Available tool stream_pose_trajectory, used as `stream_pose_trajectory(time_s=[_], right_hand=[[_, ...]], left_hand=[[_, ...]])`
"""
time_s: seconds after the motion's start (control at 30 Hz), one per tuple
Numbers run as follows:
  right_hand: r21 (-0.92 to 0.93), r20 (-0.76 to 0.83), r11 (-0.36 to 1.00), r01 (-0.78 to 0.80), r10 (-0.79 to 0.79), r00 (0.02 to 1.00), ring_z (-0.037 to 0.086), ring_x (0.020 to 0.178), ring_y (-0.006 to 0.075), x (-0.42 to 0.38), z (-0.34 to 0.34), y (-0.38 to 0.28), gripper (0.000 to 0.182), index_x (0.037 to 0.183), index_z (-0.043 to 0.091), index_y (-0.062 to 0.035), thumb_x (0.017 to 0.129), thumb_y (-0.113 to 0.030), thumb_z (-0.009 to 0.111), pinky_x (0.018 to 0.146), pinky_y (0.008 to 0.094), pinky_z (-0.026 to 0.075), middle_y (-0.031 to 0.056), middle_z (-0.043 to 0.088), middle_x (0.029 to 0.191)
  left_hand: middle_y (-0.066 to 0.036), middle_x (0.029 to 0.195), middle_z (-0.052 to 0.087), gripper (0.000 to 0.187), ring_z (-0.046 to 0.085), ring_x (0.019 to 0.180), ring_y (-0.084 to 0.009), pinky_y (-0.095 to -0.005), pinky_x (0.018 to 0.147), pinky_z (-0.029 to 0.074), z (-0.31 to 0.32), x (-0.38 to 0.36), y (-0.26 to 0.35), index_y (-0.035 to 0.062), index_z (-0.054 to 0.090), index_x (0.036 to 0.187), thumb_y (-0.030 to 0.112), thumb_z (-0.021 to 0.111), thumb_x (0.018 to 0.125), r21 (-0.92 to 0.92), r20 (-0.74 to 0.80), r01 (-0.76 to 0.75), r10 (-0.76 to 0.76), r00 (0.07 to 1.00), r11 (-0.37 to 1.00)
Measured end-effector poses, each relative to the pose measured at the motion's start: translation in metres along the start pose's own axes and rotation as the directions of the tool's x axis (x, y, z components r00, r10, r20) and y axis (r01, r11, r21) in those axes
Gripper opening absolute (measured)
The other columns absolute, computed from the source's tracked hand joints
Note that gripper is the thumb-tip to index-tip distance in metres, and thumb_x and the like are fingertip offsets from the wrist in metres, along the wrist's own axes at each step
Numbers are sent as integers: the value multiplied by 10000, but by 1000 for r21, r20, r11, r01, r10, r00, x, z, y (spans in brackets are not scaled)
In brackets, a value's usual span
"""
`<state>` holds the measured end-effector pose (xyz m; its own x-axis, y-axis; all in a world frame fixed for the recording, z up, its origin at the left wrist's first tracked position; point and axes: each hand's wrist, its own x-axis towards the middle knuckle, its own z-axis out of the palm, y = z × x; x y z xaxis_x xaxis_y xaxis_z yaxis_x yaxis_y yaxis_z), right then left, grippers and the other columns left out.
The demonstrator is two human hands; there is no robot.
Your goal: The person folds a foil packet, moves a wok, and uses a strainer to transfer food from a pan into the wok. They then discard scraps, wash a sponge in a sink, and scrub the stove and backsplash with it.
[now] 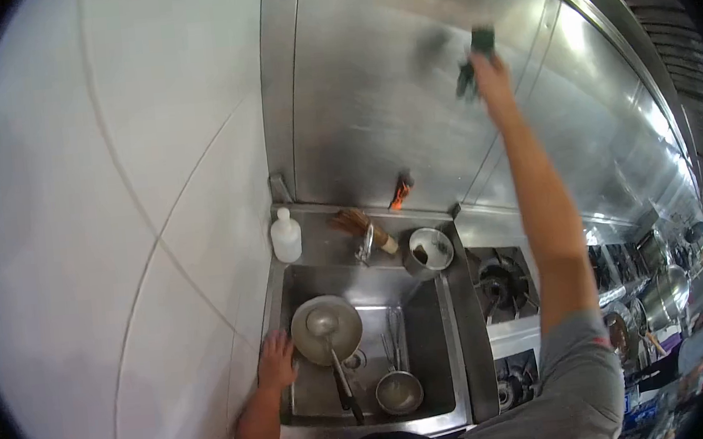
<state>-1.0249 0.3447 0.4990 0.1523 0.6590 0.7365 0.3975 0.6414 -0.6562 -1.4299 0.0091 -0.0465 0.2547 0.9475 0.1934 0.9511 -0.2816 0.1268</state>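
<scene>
High on the steel wall panel (382,91), my right hand (490,78) grips a dark green scouring pad (482,39). The pad and hand are slightly blurred, and the pad's reflection shows in the steel. My left hand (277,360) lies on the left rim of the sink (458,361), its fingers stretched out and nothing in it. Beside it in the basin sits a wide bowl or pan (346,329) with a ladle (322,322) in it. A small round strainer or ladle (399,392) lies at the basin's right side.
Behind the basin stand a white bottle (286,236), a faucet (365,245), a bristle brush (357,221) and a metal pot (430,252). An orange-handled tool (401,192) is against the wall. Right of the sink are gas burners (501,282). A person (697,348) appears far right.
</scene>
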Motion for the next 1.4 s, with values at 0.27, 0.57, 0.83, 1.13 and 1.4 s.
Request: stream_pose_trajectory(time_s=[0.27, 0.57, 0.83, 1.13, 1.4], right_hand=[[-831, 398, -31, 555, -731, 555, 534, 1240, 332, 53, 168, 49, 580, 1351, 551, -147, 844, -411, 649, 1009, 483, 425, 111, 613, 1257], [-200, 967, 342, 918, -80, 240, 466, 1314, 261, -155, 206, 259, 642, 1434, 466, -220, 864, -491, 585, 1083, 433, 411, 44, 468, 1453], [-810, 218, 177, 559, -795, 566, 252, 1443, 380, 90, 219, -37, 504, 1423, 483, -145, 949, -310, 435, 1179, 527, 201, 79, 412, 1520], [-79, 938, 87, 993, -331, 104, 395, 1385, 321, -171, 325, 210, 501, 1392, 497, -191, 892, -200, 529, 1119, 417, 379, 113, 416, 1502], [-760, 447, 41, 648, -691, 568, 645, 1038, 362, 74, 157, 59, 510, 1102, 704, -106, 872, -513, 499, 1149, 536, 250, 164, 709, 1013]], left_hand=[[-203, 1553, 296, 712, 212, 1460, -388, -525, 1190, 184, -9, 29, -4, 25, 509, 1376, 339, 725, 775, -166, 196, 145, -111, 974, 975], [-143, 1473, 438, 609, 279, 1441, -345, -515, 1178, 232, -2, 30, -5, 2, 617, 1218, 242, 778, 682, -172, 101, 156, -140, 985, 973], [-131, 1401, 518, 609, 284, 1439, -333, -494, 1198, 200, -8, 33, -5, -2, 612, 1233, 255, 744, 697, -191, 137, 194, -169, 976, 962], [-160, 1313, 579, 523, 307, 1420, -353, -504, 1176, 252, -2, 24, -13, -48, 646, 1161, 231, 715, 724, -273, 51, 150, -141, 989, 950], [-174, 1237, 624, 492, 299, 1424, -375, -545, 1168, 224, 9, 28, -7, -26, 704, 1053, 243, 734, 643, -224, 61, 121, -110, 992, 967]])
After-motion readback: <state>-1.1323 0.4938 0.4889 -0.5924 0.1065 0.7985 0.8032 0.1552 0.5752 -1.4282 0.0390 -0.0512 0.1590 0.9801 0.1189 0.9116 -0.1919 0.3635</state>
